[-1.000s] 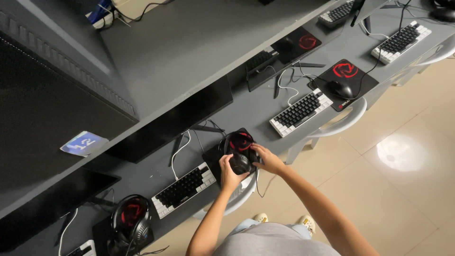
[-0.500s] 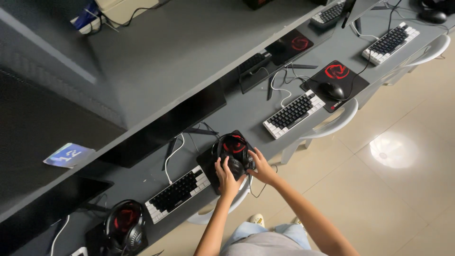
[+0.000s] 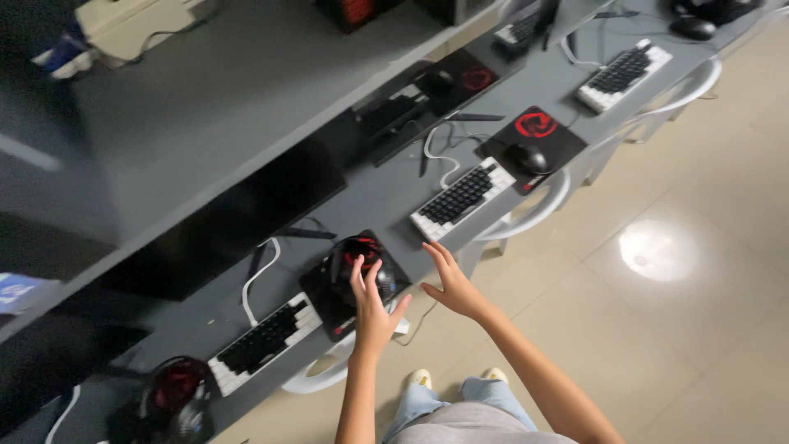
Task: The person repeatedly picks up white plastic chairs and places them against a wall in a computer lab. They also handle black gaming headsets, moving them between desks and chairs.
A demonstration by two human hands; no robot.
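Observation:
A black headset with red ear cups point(image 3: 355, 253) lies on a black mouse pad point(image 3: 322, 302) on the grey desk point(image 3: 386, 193). My left hand point(image 3: 374, 311) hovers just over the pad's near edge, fingers spread, holding nothing. To the right of the pad, my right hand point(image 3: 449, 286) is off the desk's front edge, also open and empty. A black-and-white keyboard point(image 3: 263, 341) sits left of the pad. A dark monitor point(image 3: 222, 230) stands behind it.
A second keyboard point(image 3: 462, 197) and a black mouse point(image 3: 530, 159) on a red-logo pad point(image 3: 536, 125) lie further right. White plastic chairs point(image 3: 538, 210) are pushed under the desk. Another headset point(image 3: 177, 395) rests at the lower left. Tiled floor spreads to the right.
Both hands were on the headset on the pad. They have let go and drawn back toward me, fingers spread. The view has shifted slightly.

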